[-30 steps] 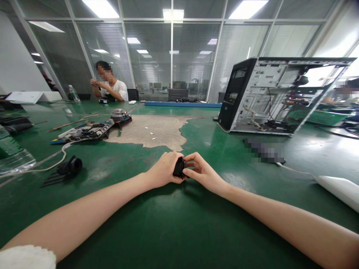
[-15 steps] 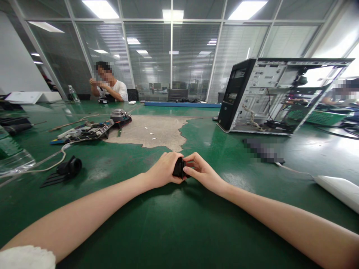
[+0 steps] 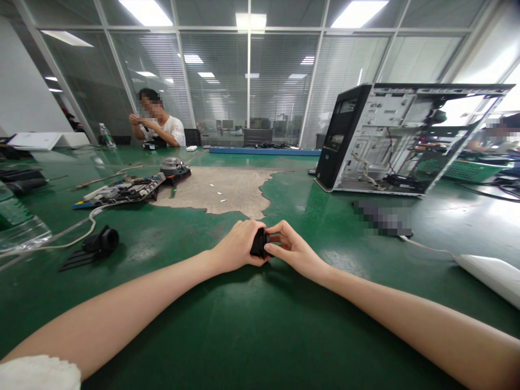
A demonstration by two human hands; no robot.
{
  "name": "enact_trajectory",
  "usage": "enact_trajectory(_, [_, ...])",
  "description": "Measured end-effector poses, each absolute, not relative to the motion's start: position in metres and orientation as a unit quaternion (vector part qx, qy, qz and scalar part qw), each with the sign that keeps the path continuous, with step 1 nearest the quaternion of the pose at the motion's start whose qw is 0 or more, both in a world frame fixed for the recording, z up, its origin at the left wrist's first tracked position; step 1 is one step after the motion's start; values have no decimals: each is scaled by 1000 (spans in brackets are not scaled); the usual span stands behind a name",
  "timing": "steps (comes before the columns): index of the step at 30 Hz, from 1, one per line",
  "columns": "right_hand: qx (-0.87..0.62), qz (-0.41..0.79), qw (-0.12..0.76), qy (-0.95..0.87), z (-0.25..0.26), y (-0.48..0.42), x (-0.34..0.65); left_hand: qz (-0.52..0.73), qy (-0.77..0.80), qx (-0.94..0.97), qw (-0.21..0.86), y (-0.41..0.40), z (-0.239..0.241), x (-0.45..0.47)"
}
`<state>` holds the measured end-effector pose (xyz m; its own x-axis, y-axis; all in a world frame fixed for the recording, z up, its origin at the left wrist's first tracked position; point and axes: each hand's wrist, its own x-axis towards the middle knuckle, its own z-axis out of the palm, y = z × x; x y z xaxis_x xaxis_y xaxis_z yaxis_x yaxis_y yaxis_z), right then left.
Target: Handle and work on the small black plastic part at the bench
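Note:
A small black block-shaped part is held between my two hands, just above the green tabletop. My left hand wraps round its left side, thumb and fingers closed on it. From the right, my right hand pinches the part's right edge with thumb and fingertips. The palms and fingers cover much of it, so its exact kind cannot be made out.
To the right stands an opened computer case. A circuit board with a round cooler lies left, near a black bracket-like piece and a plastic bottle. A white box sits right. Across the table sits a person.
Both hands stay in place around the black part. My right thumb has shifted very slightly to the left along its edge.

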<state>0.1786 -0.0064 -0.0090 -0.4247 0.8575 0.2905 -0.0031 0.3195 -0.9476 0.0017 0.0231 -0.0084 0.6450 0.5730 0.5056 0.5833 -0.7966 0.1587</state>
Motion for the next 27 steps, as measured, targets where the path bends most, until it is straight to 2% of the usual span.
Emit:
enact_trajectory(9, [-332,472,409,-707,-12,-4,181,-272,-320,-907,10,25,-9,2])
enact_trajectory(21, [-319,469,434,-700,-12,-5,179,-274,-317,-908,15,23,-9,2])
enact_trajectory(27, [-331,455,413,-716,-14,-5,181,-273,-320,-907,8,24,-9,2])
